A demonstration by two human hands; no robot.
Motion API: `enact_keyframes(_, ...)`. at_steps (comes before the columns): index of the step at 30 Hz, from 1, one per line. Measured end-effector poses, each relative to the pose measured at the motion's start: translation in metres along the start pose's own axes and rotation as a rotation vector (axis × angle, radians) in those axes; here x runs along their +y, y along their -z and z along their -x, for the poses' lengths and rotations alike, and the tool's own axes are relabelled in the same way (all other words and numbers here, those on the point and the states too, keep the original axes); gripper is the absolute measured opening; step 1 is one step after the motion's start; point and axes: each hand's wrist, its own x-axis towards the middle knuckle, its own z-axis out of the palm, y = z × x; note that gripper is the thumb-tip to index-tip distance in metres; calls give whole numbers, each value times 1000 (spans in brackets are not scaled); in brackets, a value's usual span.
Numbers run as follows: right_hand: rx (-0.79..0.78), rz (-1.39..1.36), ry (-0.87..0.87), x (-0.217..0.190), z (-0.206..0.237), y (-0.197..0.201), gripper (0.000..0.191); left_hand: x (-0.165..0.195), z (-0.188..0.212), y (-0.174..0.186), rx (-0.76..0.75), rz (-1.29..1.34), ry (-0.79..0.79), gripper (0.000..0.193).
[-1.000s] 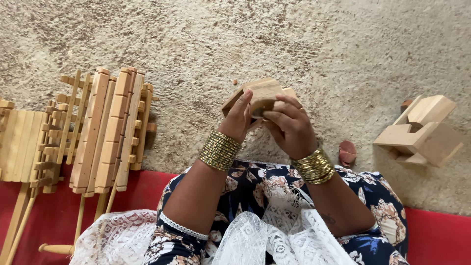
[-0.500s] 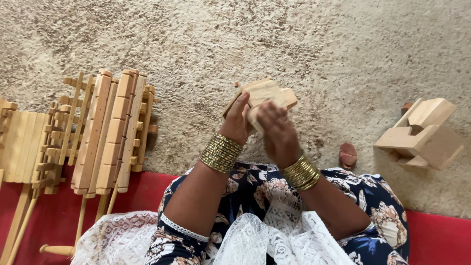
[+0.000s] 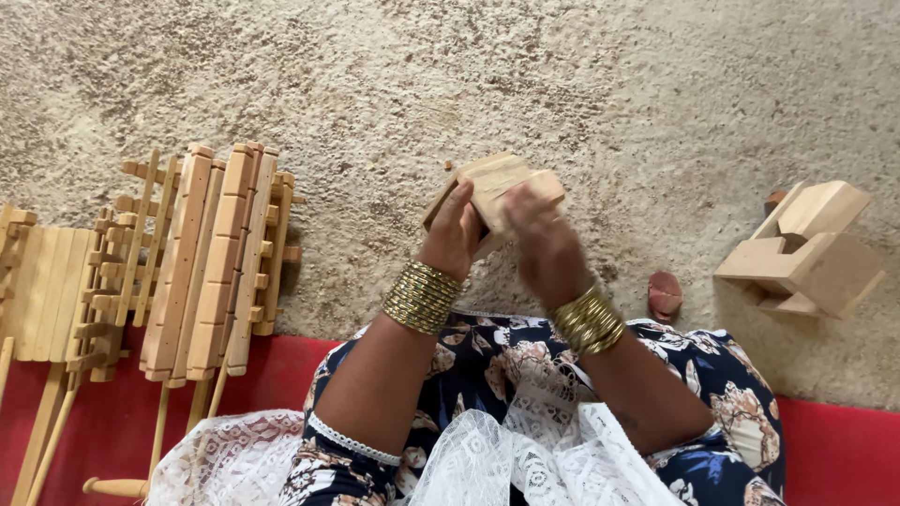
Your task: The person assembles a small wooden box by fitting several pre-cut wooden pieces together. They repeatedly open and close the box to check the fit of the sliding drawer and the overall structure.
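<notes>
Both hands clamp one small wooden block piece (image 3: 494,192) — left hand (image 3: 453,239) bracing its side, right hand (image 3: 542,248) pressing on top — lifted over the carpet (image 3: 375,75), above the lap, between the slatted wooden assembly (image 3: 211,258) and another wooden block piece (image 3: 802,248).

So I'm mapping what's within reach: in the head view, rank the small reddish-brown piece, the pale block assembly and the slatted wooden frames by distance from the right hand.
From the right hand:
1. Small reddish-brown piece, just to its right on the carpet.
2. Pale block assembly, farther right.
3. Slatted wooden frames, far left, beyond the left hand.
</notes>
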Motion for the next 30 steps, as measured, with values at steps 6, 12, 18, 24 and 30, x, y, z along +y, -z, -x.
enact_keyframes(6,23,-325,-52,-13,-6,13,19,2,5,-2,-6,48,28,74)
enact_keyframes(12,-12,-175,-198,15,-16,37,25,-7,5,-11,-96,-180,-152,71)
enact_keyframes(18,-56,-357,-31,-15,-6,29,24,-11,5,1,-202,-452,-52,79)
enact_keyframes(24,-125,-211,-292,20,-14,40,29,-15,-3,-4,-308,-568,-24,83)
enact_keyframes(30,-171,-214,-209,-2,-14,52,33,-16,7,-5,-269,-757,110,81)
